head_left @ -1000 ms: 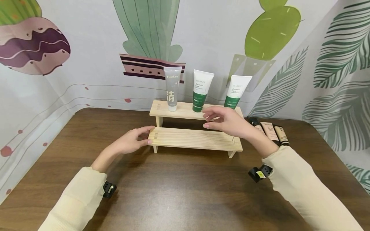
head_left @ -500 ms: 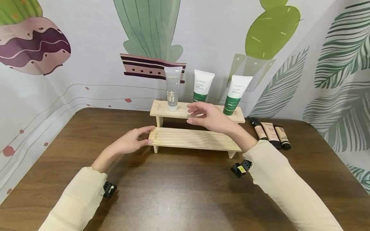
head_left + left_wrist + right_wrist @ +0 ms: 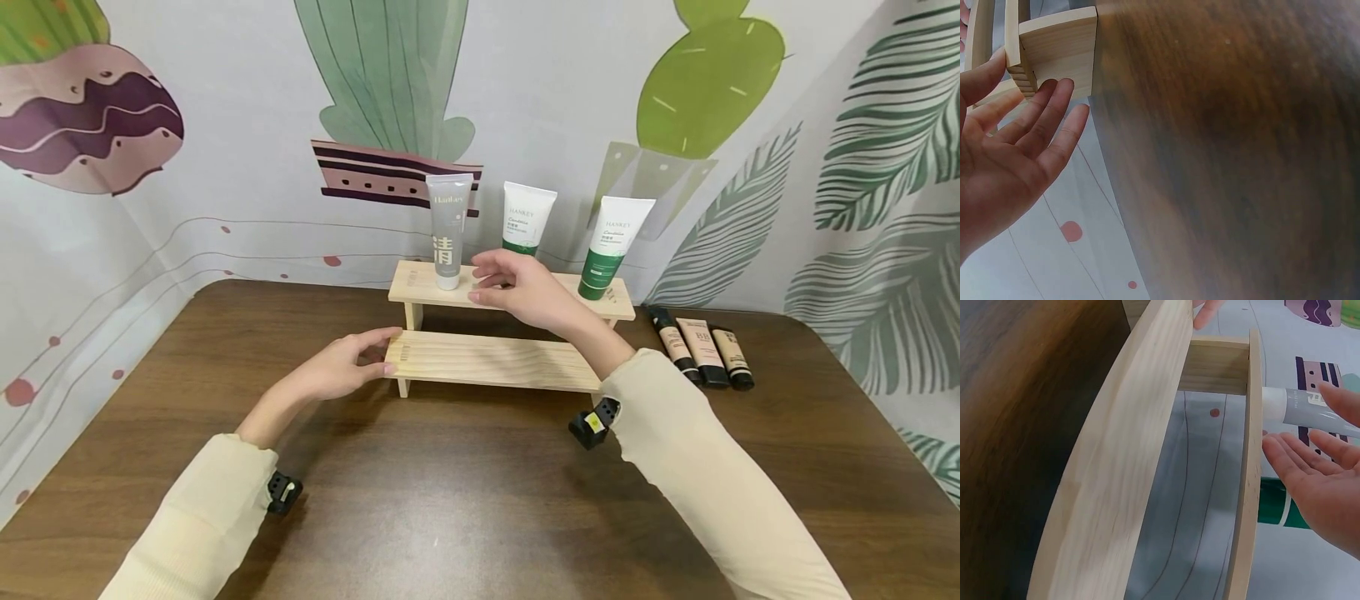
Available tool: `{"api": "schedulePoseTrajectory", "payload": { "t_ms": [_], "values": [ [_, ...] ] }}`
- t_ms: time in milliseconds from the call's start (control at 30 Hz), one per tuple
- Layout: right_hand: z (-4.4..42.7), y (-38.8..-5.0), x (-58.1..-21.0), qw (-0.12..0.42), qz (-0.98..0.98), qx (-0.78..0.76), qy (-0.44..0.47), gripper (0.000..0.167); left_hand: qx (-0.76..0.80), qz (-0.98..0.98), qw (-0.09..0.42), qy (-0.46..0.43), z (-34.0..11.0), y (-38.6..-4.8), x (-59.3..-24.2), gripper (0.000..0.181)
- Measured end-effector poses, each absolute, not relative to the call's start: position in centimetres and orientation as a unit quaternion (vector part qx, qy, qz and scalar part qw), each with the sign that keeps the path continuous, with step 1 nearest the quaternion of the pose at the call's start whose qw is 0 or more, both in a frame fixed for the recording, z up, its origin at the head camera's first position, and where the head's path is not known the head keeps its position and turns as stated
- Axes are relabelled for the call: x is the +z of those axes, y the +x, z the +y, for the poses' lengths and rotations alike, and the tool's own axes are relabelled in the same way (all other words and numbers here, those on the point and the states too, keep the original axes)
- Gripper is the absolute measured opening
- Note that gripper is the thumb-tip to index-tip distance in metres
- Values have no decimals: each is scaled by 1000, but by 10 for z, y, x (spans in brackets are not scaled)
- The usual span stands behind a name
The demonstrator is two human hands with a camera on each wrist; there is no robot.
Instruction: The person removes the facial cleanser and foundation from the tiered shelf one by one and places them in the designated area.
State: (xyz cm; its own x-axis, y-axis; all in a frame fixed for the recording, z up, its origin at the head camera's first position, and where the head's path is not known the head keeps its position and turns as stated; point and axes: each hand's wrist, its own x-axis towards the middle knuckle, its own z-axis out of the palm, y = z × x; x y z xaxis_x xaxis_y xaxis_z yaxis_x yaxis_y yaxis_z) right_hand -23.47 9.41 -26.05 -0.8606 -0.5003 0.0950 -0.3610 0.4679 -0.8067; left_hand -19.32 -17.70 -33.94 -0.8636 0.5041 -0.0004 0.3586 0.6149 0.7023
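Left hand (image 3: 337, 367) on the wooden stand (image 3: 480, 357), right hand (image 3: 528, 292) beside the grey tube (image 3: 449, 225)

The left hand pinches the left end of the lower board (image 3: 517, 365), thumb at its front corner, index finger at the back. The right hand hovers by the upper board (image 3: 411, 285), thumb and fingers apart, fingertips just beside the grey tube, which stands upright on that board's left part. In the head view this hand blocks the lower half of the middle green-and-white tube (image 3: 529, 210); the right-hand green-and-white tube (image 3: 611, 250) stands clear of it. The right sleeve (image 3: 712, 454) and wrist camera (image 3: 591, 423) cover the lower board's right end. Beyond it, three small tubes (image 3: 702, 346) lie side by side on the counter (image 3: 420, 517), in front of a cactus-print cloth (image 3: 558, 92)
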Motion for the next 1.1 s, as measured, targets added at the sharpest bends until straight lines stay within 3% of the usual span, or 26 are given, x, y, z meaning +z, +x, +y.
{"api": "schedulePoseTrajectory", "payload": {
  "t_ms": [1100],
  "values": [
    [58, -253, -273, 50, 820, -530, -210, 46, 376, 889, 105, 240, -177, -193, -339, 54]
  ]
}}
